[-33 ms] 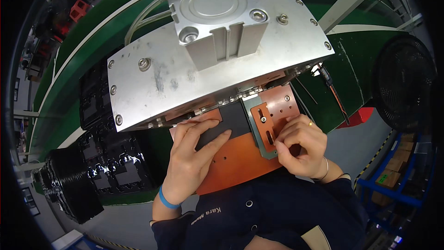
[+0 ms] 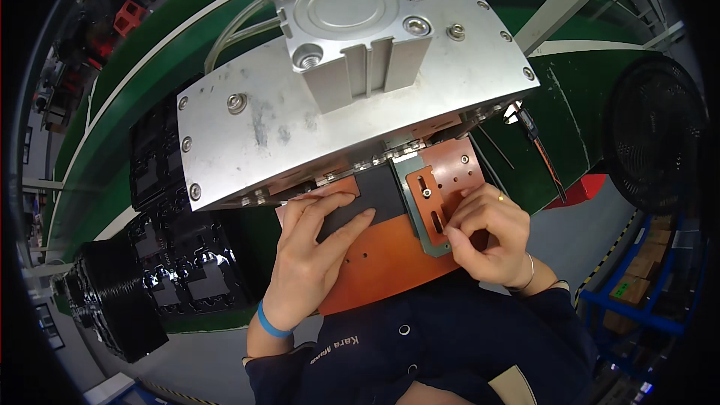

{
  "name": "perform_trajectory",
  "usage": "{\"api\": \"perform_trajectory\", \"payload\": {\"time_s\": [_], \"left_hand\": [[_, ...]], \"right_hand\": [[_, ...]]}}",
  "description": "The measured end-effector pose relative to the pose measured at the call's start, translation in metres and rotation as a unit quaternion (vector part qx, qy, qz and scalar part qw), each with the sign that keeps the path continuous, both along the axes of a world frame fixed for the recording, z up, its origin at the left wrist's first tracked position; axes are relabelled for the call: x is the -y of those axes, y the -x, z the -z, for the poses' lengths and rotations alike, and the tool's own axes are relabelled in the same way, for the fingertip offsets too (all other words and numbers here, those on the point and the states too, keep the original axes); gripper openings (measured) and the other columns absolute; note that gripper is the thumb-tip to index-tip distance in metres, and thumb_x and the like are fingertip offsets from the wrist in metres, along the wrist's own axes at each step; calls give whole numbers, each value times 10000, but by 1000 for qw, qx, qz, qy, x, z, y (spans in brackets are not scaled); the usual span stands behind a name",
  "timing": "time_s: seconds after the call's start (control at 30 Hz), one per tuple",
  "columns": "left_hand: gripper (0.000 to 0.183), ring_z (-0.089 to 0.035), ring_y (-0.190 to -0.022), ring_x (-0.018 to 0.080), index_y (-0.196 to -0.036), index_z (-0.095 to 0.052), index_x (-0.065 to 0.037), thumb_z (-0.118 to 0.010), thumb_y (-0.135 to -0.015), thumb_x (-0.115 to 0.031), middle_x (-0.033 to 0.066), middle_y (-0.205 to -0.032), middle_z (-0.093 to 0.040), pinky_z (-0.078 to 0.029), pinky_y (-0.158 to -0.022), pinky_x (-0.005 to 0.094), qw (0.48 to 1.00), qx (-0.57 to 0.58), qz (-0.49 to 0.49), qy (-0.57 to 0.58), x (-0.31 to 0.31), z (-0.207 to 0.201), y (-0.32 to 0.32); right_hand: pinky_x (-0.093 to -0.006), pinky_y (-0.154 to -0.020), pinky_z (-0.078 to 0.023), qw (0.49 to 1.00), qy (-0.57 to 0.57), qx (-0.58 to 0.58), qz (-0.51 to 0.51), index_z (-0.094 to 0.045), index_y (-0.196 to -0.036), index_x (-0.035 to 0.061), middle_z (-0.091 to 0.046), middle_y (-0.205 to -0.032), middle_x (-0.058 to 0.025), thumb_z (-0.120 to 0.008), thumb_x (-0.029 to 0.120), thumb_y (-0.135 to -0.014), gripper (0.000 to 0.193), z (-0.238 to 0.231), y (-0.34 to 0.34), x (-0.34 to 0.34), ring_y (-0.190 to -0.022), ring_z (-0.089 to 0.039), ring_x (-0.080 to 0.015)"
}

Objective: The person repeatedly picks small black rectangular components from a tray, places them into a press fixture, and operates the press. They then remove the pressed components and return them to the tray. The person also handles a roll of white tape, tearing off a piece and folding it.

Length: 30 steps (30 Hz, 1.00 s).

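- black trays (image 2: 176,255) at my left held stacked black parts.
- my left hand (image 2: 311,255) lay flat, open, on the dark pad (image 2: 375,193) under the press (image 2: 337,112), its long axis crosswise.
- my right hand (image 2: 487,244) pinched the orange bracket (image 2: 429,206).

We see a silver-grey metal press block (image 2: 300,120), an orange base plate (image 2: 382,262) under a black flat piece (image 2: 375,189), a green conveyor belt (image 2: 577,97), glossy black trays (image 2: 180,255), and a blue wristband (image 2: 271,324).
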<state>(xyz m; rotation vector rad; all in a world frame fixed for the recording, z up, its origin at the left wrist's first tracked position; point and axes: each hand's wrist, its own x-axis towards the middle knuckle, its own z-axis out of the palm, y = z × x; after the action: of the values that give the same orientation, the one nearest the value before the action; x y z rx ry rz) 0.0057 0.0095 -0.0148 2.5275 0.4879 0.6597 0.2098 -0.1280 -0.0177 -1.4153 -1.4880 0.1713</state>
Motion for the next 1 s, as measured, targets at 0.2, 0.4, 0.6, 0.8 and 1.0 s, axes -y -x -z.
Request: {"api": "perform_trajectory", "payload": {"time_s": [0.2, 0.4, 0.6, 0.8, 1.0], "left_hand": [[454, -522, -985, 269, -1102, -699, -100, -668, -668, 28, 114, -1114, -595, -483, -857, 357, 997, 3, 19, -73, 13, -11, 15], [419, -546, -955, 235, -1094, -706, -129, -722, -683, -48, 109, -1123, -608, -484, -867, 370, 983, 59, 27, -173, 24, -21, 28], [625, -646, -977, 242, -1219, -587, 39, -835, -706, -218, 153, -1081, -678, -495, -880, 355, 975, 141, -70, 154, 12, -23, 63], [200, -634, -843, 97, -1030, -686, 14, -688, -830, 29, 58, -934, -695, -512, -750, 225, 873, 202, -215, 388, 0, -34, 113], [204, -598, -886, 102, -1026, -674, 33, -666, -826, -3, 48, -977, -678, -472, -809, 240, 910, 118, -293, 268, -118, 4, 227]], "right_hand": [[-194, -447, -407, 986, 114, -119, 4, -665, -850, -6, -645, -677, -49, -732, 68, -790, 116, -18, -5, -4, -479, -565, -69], [-172, -481, -379, 842, 366, -344, -198, -636, -825, -8, -632, -672, -3, -705, 137, -876, 168, -34, 3, -32, -533, -607, -48], [-175, -502, -406, 870, 296, -323, -228, -621, -838, -31, -639, -695, -25, -664, 71, -896, 125, -34, 24, -43, -622, -657, -78], [-217, -631, -525, 917, 258, -197, -232, -652, -1017, -33, -711, -827, -79, -673, 34, -859, 172, -47, 51, -33, -704, -693, -116], [-222, -637, -520, 975, 121, -63, -175, -626, -881, -3, -628, -810, -59, -698, 6, -812, 100, -56, 19, -18, -701, -632, -106]]}}
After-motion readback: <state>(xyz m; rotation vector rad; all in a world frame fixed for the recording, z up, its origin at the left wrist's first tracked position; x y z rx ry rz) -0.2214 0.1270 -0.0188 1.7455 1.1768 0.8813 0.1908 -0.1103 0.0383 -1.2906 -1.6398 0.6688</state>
